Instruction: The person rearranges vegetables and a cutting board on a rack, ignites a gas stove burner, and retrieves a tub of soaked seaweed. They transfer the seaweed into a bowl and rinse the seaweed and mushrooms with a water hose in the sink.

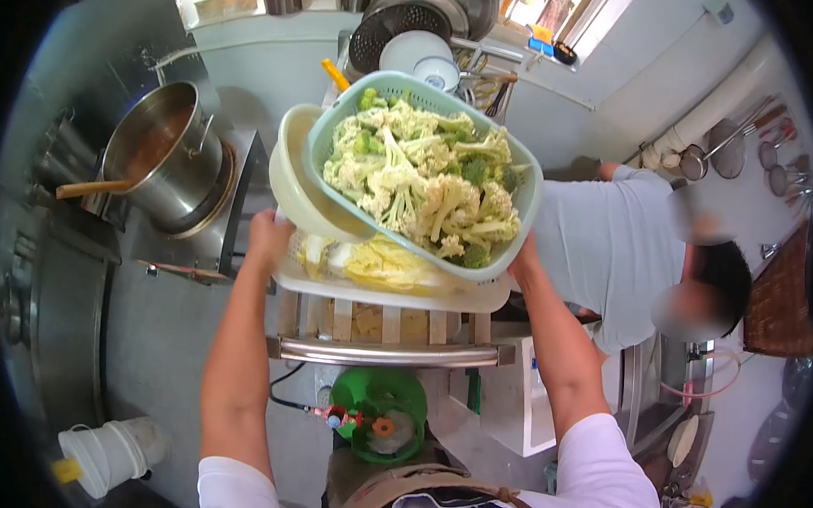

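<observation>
A pale blue-green plastic basket (319,152), tilted, is heaped with cauliflower florets (409,178) and some broccoli (477,170). It overlaps a cream-coloured bowl (291,174) at its left. Beneath both is a white plastic tray (405,296) holding yellow-green napa cabbage leaves (393,267). My left hand (265,240) is closed on the tray's left end, near the bowl. My right hand (525,256) is closed at the right end, against the blue-green basket's corner; its fingers are mostly hidden behind it.
Below the tray stands a slatted metal rack (394,354). A steel pot (163,169) with a wooden handle sits on the stove at left. A co-worker (603,252) bends over at right. Under the rack stands a green gas cylinder (357,391); a white bucket (99,458) is at lower left.
</observation>
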The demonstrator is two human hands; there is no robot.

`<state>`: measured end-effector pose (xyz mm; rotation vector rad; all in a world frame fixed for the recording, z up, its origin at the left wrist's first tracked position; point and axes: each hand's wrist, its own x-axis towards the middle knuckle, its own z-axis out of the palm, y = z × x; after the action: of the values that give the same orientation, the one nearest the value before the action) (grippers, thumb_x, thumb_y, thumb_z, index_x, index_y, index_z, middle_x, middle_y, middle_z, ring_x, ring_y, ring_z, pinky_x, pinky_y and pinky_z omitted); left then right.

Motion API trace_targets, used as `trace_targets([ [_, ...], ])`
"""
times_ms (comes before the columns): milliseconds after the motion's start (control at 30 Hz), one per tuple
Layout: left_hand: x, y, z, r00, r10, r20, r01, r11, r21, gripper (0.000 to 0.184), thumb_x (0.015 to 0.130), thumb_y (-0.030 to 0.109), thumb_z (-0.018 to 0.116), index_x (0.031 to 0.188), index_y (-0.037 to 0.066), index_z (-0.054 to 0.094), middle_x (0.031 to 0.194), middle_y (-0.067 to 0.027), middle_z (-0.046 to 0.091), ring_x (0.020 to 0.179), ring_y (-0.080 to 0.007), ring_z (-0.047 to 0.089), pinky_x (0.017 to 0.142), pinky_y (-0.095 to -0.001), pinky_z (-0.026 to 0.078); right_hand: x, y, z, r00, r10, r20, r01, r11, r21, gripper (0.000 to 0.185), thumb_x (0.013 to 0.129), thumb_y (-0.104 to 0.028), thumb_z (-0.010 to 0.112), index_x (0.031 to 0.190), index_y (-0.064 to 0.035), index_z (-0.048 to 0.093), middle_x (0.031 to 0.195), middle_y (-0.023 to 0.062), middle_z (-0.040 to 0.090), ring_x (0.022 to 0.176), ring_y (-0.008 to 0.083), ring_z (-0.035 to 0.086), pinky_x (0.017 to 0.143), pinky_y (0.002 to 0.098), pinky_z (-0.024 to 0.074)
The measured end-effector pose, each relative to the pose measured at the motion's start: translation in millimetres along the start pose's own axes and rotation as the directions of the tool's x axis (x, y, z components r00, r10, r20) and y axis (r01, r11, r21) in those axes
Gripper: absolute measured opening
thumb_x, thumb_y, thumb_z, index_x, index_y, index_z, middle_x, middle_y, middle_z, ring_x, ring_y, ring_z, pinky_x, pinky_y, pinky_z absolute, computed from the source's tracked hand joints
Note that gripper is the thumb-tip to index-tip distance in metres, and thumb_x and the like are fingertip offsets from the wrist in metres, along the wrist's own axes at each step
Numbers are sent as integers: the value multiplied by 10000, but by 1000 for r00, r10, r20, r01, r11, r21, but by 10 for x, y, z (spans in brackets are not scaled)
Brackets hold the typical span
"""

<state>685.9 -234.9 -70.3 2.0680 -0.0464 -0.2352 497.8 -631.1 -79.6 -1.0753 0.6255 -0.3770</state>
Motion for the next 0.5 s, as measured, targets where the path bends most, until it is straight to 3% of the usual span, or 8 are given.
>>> trace_targets([
  [33,29,-62,12,1000,18,-7,-18,1000,-3,230,735,66,647,911,-81,641,840,-188,676,740,-235,660,659,-348,493,221,166,-262,999,44,11,-43,997,-66,408,885,-310,443,1119,-2,572,1037,156,609,959,257,590,806,382,473],
  [133,108,-219,41,1000,15,-8,-15,999,-30,233,730,66,643,913,-78,641,841,-186,677,741,-237,662,664,-353,495,133,81,-105,997,60,49,-60,998,9,383,885,-297,449,1087,-1,584,986,143,614,906,254,593,745,379,481],
  [233,36,-130,20,1000,-3,-19,3,1000,-14,239,721,58,634,920,-75,639,855,-179,673,749,-231,657,669,-349,494,155,83,-81,1000,-28,4,28,999,-43,354,885,-271,450,1052,5,597,956,143,610,874,255,588,728,381,471],
  [333,27,-225,52,999,-22,-24,21,999,-29,237,714,57,635,913,-70,641,855,-172,671,745,-224,652,667,-345,492,314,197,-243,1000,-17,10,18,996,-87,338,882,-247,451,1038,12,602,964,156,602,867,258,579,748,395,454],
  [367,42,-260,42,999,-26,-24,25,999,-36,236,711,58,636,910,-68,641,854,-169,670,742,-221,650,666,-344,491,367,228,-269,1000,28,4,-28,999,-15,351,880,-249,445,1044,20,599,971,171,596,893,266,570,785,413,431],
  [467,2,-245,9,997,-62,-45,63,997,36,248,703,82,653,900,-67,640,851,-161,671,734,-212,646,654,-335,488,441,300,-374,999,42,-16,-44,993,-111,361,872,-258,446,1045,20,599,985,180,594,925,279,558,822,424,414],
  [500,-30,-188,6,995,-80,-51,83,995,50,260,701,96,661,903,-67,639,844,-157,670,727,-209,643,653,-330,487,386,254,-298,998,69,9,-69,997,-26,369,866,-263,443,1044,20,599,1006,192,591,957,291,544,859,430,393],
])
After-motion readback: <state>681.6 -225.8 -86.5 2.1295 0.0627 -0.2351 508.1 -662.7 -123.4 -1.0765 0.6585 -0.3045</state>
